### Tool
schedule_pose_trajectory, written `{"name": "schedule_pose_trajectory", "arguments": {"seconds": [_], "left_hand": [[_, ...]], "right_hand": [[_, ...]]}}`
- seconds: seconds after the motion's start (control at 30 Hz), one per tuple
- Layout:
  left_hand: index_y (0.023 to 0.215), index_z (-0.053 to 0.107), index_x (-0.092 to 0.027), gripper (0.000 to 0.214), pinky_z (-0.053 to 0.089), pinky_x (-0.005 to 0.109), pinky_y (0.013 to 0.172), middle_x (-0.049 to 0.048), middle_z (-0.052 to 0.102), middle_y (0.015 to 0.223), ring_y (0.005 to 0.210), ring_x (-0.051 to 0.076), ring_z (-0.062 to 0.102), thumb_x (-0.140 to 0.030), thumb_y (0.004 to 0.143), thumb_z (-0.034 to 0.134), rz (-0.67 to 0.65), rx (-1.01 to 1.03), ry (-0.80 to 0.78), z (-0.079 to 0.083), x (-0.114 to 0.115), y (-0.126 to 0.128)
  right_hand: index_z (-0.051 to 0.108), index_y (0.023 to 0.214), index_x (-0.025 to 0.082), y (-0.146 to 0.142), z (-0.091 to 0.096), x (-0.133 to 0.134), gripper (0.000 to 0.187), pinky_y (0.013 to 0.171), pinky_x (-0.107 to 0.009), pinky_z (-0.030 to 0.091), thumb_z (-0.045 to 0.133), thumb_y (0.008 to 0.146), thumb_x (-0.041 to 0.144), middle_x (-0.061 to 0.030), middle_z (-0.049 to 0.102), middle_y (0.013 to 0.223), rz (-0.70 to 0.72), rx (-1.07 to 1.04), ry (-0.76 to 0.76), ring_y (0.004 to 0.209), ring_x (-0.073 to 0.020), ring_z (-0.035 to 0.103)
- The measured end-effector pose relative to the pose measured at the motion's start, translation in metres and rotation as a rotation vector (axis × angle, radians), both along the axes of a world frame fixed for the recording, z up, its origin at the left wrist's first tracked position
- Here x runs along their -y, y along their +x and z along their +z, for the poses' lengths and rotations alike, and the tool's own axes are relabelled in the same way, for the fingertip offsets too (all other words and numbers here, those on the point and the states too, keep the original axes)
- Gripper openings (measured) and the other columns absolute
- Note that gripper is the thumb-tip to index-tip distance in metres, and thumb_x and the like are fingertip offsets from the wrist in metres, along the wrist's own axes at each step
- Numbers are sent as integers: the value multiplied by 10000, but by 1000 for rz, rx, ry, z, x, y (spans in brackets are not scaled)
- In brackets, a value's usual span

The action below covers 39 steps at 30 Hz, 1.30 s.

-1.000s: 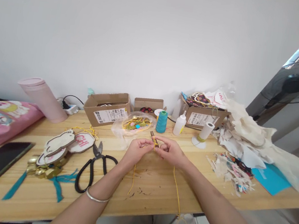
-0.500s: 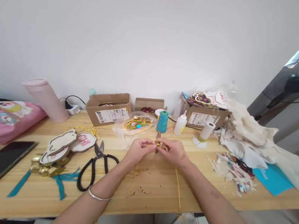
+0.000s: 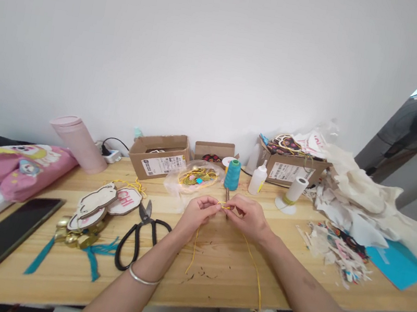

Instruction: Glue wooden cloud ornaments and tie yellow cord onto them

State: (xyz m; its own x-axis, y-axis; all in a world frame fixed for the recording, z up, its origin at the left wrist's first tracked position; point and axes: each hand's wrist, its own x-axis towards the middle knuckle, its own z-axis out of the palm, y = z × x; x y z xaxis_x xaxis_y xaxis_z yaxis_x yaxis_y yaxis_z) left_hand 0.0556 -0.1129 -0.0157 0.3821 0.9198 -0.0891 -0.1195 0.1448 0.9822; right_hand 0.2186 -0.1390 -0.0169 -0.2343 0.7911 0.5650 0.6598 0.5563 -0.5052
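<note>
My left hand (image 3: 198,216) pinches a yellow cord (image 3: 254,261) between thumb and fingertips. Close beside it, my right hand (image 3: 248,217) grips the same cord, and a short stretch of it crosses the small gap between the fingertips. One loose end hangs below my left hand; a longer length runs from my right hand over the table's front edge into a loop. Just beyond the fingertips lies a thin brownish tool (image 3: 226,195), partly hidden, in front of a teal thread cone (image 3: 232,174). Black-handled scissors (image 3: 145,225) lie open near my left forearm.
Cut-out plaques (image 3: 96,200), brass bells (image 3: 77,235) and a phone (image 3: 0,242) are on the left. Behind stand a cardboard box (image 3: 159,156), a glue bottle (image 3: 258,178) and a paper roll (image 3: 297,190). Fabric scraps (image 3: 339,250) and blue sheet (image 3: 399,264) lie right.
The view has turned slightly left, so the table's things sit farther right in the picture. My fingertips are a little farther apart, with the yellow cord between them.
</note>
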Motion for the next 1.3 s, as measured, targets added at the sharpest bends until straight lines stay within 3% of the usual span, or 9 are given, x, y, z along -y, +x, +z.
{"name": "schedule_pose_trajectory", "arguments": {"seconds": [0.23,0.5,0.97,1.3], "left_hand": [[661,581,-128,338,188,166,375,-44,502,498,389,27,314,-375,491,736,62,-32,23,5,1,1],[642,605,-140,271,221,175,400,-46,527,498,415,44,375,-322,493,739,88,-35,60,0,1,4],[645,605,-123,241,208,160,371,-30,533,525,404,22,336,-271,508,737,101,95,-17,1,0,3],[644,622,-125,210,185,133,357,-32,549,546,416,8,351,-196,492,748,117,186,-91,2,-1,3]], "right_hand": [[620,773,196,-2,3,0,117,529,-225,358,511,768,238,-43,583,726,24,-21,46,606,-116,495],[619,790,196,1,-3,-1,102,614,-243,409,523,763,219,-50,586,769,28,-21,78,722,-139,547],[640,826,195,-3,7,3,168,521,-210,359,482,788,236,-54,613,727,-92,247,157,630,-123,550],[652,853,187,-6,2,3,184,510,-190,356,492,789,250,-30,612,690,-136,183,165,588,-95,539]]}}
